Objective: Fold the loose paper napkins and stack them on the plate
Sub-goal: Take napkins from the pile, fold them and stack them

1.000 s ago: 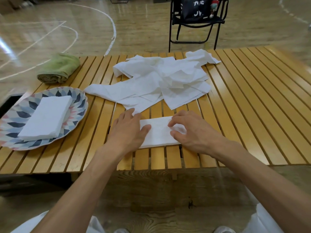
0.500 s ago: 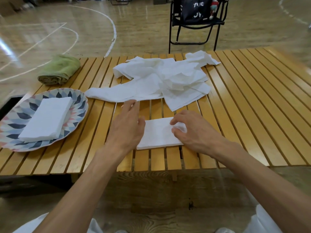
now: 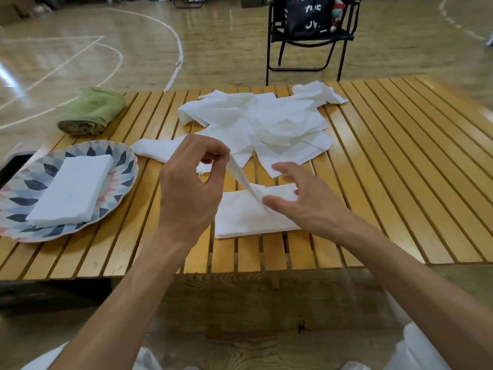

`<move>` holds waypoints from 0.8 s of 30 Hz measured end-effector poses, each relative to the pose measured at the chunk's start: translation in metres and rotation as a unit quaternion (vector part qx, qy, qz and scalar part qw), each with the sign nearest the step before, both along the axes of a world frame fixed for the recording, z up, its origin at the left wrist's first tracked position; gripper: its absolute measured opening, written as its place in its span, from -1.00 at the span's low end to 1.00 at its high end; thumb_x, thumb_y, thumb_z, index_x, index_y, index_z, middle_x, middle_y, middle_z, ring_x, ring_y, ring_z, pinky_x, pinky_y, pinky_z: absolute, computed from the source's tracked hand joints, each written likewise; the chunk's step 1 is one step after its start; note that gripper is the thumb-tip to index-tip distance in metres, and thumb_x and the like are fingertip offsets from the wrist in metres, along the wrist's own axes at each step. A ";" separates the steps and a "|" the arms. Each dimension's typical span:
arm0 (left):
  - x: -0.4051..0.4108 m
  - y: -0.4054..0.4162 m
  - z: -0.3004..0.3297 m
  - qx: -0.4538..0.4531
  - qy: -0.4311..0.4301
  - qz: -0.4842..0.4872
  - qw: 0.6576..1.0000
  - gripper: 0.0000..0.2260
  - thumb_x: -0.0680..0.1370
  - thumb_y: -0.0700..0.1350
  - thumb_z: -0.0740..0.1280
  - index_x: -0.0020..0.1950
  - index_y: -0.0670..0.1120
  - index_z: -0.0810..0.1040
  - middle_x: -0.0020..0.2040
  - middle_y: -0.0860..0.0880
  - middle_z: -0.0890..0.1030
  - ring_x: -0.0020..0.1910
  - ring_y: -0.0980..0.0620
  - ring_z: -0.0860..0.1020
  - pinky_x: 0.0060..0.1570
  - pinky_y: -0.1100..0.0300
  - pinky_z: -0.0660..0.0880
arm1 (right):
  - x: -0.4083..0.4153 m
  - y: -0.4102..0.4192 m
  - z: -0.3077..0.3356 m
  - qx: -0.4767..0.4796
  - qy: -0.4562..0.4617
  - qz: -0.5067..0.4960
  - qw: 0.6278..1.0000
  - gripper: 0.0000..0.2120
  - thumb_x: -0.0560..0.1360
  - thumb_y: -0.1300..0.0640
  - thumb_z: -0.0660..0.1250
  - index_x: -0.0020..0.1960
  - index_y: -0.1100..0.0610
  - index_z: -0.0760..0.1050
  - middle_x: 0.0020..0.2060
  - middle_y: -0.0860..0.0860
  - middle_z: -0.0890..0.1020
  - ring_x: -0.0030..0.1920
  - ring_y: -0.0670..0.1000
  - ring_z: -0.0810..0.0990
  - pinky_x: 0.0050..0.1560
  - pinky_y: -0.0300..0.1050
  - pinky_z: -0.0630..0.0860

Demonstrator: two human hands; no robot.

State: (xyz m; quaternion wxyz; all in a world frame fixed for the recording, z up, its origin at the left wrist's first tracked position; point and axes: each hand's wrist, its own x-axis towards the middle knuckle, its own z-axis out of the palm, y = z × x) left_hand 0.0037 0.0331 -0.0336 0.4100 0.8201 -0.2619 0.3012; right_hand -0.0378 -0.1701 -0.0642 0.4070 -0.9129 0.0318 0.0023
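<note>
Left hand [image 3: 190, 188] pinches napkin [image 3: 248, 214] flap lifted, long axis left-right; right hand [image 3: 304, 201] relaxed, empty, touching it; plate [image 3: 125, 166] far left.

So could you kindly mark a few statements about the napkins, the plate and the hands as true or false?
1. The left hand pinches a flap of the white paper napkin on the slatted wooden table. True.
2. The patterned round plate holds no napkins. False: a folded white stack lies on it.
3. The right hand grips the rolled green towel. False: its fingers are spread over the napkin.
4. A pile of loose white napkins lies behind the hands. True.
</note>
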 end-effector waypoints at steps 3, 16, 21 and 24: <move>-0.001 -0.002 0.000 -0.004 -0.002 0.002 1.000 -0.91 0.56 -0.28 0.40 0.04 -0.18 0.58 -0.04 0.06 0.55 -0.08 0.18 0.50 -0.05 0.36 0.46 | -0.003 0.009 0.009 0.121 -0.013 0.047 0.991 -0.63 0.58 -0.34 0.18 0.32 -0.25 0.44 0.29 -0.32 0.50 0.27 -0.25 0.47 0.24 -0.14 0.41; 0.001 0.003 0.010 -0.136 0.086 0.023 0.987 -0.78 0.59 -0.18 0.38 0.20 0.01 0.49 0.05 0.19 0.56 0.10 0.21 0.55 0.11 0.16 0.53 | 0.004 -0.006 0.020 0.223 -0.091 -0.031 0.970 -0.94 0.59 0.16 0.37 -0.04 0.09 0.61 -0.19 -0.13 0.68 -0.14 -0.20 0.64 -0.06 -0.18 0.57; 0.004 0.005 0.007 -0.245 0.268 -0.041 0.931 -0.75 0.58 -0.21 0.38 0.24 -0.03 0.52 0.09 0.00 0.60 0.08 0.14 0.62 0.05 0.17 0.60 | 0.008 -0.010 0.020 0.272 -0.089 -0.040 0.957 -0.95 0.61 0.20 0.35 -0.01 0.15 0.58 -0.10 -0.05 0.71 -0.03 -0.09 0.68 -0.03 -0.15 0.61; 0.006 0.005 0.003 -0.201 0.322 -0.053 0.924 -0.87 0.60 -0.14 0.36 0.14 -0.05 0.59 0.01 0.01 0.68 0.01 0.14 0.65 -0.04 0.26 0.58 | 0.009 -0.013 0.023 0.300 -0.081 -0.052 0.949 -0.96 0.61 0.20 0.34 0.00 0.15 0.57 -0.09 -0.01 0.71 -0.07 -0.06 0.68 -0.09 -0.18 0.58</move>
